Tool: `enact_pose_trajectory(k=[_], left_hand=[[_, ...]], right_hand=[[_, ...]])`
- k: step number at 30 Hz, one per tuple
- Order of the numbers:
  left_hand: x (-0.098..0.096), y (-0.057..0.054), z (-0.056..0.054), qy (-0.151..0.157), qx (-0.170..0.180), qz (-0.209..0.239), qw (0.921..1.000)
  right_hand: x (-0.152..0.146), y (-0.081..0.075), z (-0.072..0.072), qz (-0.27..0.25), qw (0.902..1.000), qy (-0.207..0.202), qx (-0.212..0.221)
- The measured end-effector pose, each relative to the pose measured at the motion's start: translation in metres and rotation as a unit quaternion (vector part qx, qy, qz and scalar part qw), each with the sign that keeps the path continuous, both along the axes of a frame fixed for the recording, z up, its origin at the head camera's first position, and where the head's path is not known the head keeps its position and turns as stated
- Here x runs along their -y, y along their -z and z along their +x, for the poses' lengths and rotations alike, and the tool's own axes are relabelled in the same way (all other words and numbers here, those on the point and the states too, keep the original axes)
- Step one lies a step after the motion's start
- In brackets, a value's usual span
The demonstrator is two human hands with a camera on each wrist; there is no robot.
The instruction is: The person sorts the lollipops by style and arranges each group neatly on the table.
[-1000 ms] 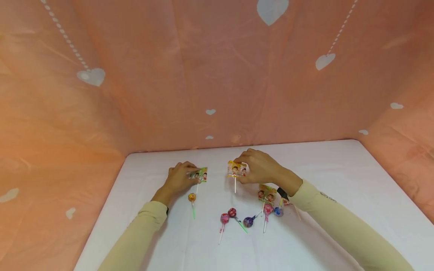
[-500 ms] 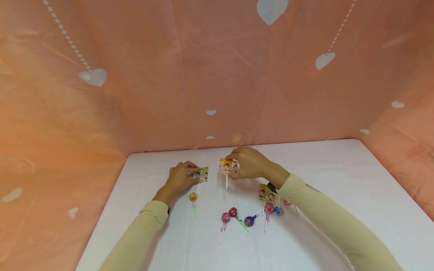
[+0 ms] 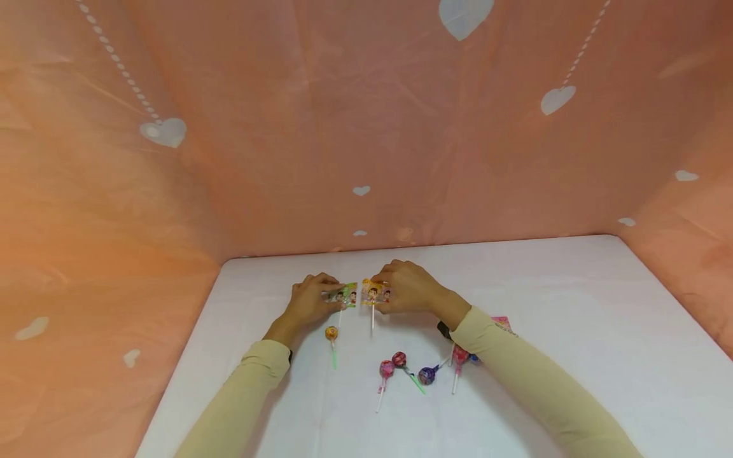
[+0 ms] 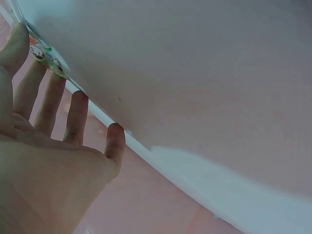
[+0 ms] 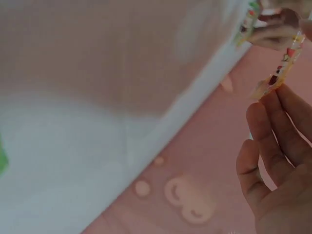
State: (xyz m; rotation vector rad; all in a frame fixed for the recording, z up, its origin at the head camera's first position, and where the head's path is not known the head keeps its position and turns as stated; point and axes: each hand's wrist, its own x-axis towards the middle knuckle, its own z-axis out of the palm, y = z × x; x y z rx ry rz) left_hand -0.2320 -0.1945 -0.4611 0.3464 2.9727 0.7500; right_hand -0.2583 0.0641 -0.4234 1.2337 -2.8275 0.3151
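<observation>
My left hand pinches a lollipop in a flat green cartoon wrapper between thumb and fingers, its white stick pointing down toward me. Just right of it, my right hand holds a lollipop in a similar yellow-orange wrapper, also with the stick downward. Only a narrow gap separates the two wrappers in the head view. The left wrist view shows the green wrapper's edge at the fingertips. In the right wrist view the yellow wrapper sits at the fingers, with the green one beyond.
An orange round lollipop lies below my left hand on the white table. Nearer me are pink, red and purple ones. A pinkish-red lollipop and a pink wrapper are partly behind my right sleeve.
My right hand has moved left with the yellow-wrapped lollipop, up beside the green one. My left hand has stayed nearly still. The right sleeve now covers more of the lollipops on the right.
</observation>
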Motion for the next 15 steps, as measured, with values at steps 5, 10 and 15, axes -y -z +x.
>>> enact_pose_trajectory(k=[5,10,15], left_hand=[[-0.003,-0.001,0.001,0.003,-0.003,-0.004,1.0000],[-0.004,-0.003,0.001,0.005,-0.001,-0.004,1.0000],[-0.003,-0.003,0.000,0.007,-0.004,-0.011,0.9999]], right_hand=[[0.003,0.008,-0.001,0.015,0.9998,0.001,-0.012],[0.005,0.016,-0.008,0.012,0.9998,-0.007,-0.017],[0.008,0.021,-0.016,0.014,0.9996,-0.013,-0.022]])
